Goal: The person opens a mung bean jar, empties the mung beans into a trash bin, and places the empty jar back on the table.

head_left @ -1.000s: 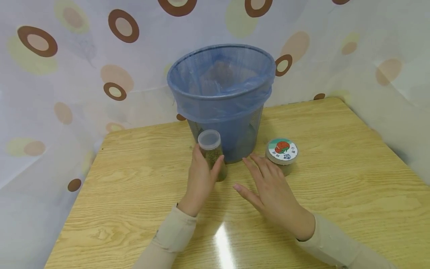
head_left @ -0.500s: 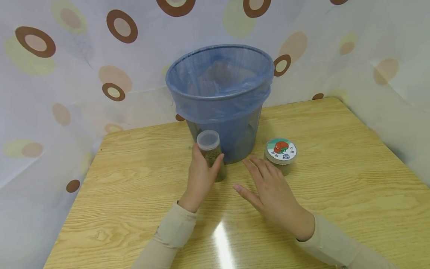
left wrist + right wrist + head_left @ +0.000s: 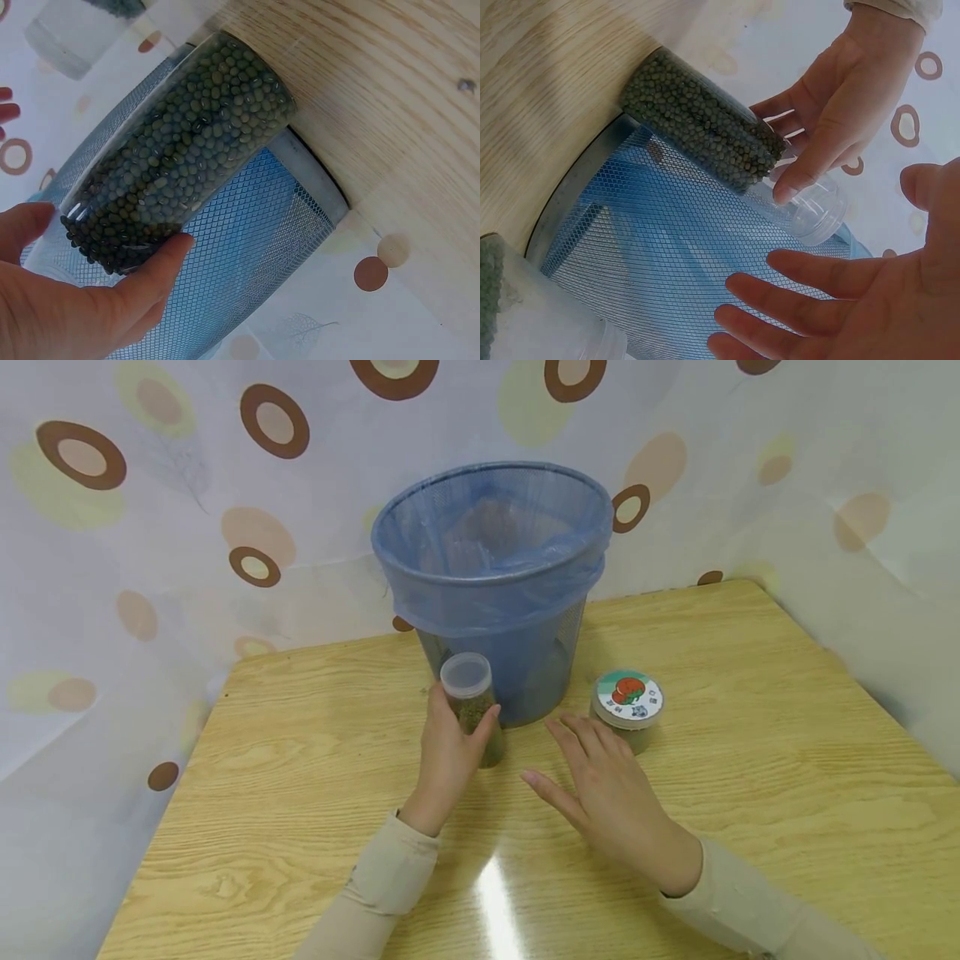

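Observation:
A tall clear jar of mung beans [image 3: 477,710] with a translucent screw lid stands on the table in front of the bin. My left hand [image 3: 447,752] grips its side, thumb on one side and fingers on the other. In the left wrist view, green beans [image 3: 180,150] fill much of the jar. My right hand [image 3: 606,785] hovers with spread, relaxed fingers [image 3: 802,307] and holds nothing. Just beyond its fingertips stands a shorter round jar [image 3: 628,700], its white-and-green lid printed with red tomatoes. The right wrist view catches part of this jar, with something green inside.
A mesh wastebasket [image 3: 517,668] lined with a blue plastic bag stands behind the two jars. Wood-grain table [image 3: 300,777] extends on both sides. A white sheet [image 3: 172,552] with brown and peach circles hangs behind and at the sides.

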### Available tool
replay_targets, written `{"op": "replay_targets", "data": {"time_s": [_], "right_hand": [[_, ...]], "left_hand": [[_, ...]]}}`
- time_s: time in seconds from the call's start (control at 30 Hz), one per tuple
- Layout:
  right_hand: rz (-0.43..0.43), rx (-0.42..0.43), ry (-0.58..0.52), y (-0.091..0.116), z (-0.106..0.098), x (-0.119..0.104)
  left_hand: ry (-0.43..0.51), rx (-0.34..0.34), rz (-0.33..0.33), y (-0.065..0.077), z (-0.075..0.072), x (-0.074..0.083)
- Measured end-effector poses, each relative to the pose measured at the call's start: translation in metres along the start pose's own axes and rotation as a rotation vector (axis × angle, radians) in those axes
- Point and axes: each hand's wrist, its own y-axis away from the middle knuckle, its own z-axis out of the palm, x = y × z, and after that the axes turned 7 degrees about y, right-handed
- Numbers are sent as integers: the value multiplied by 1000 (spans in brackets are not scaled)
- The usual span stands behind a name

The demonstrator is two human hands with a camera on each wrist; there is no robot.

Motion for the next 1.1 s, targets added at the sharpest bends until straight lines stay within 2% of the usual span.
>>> {"op": "replay_targets", "data": {"time_s": [0.23, 0.43, 0.57, 0.77, 1.1], "right_hand": [[-7, 3, 0, -3, -1, 1], [-39, 90, 8, -11, -4, 4], [-50, 142, -13, -17, -6, 7], [-49, 174, -83, -23, -14, 8], [-69, 287, -185, -38, -24, -2]], "left_hand": [[6, 4, 4, 1, -1, 1], [-34, 16, 50, 6, -2, 6], [-46, 27, 113, 9, -2, 10], [-37, 17, 240, 15, -4, 19], [-20, -2, 341, 23, -5, 34]]}}
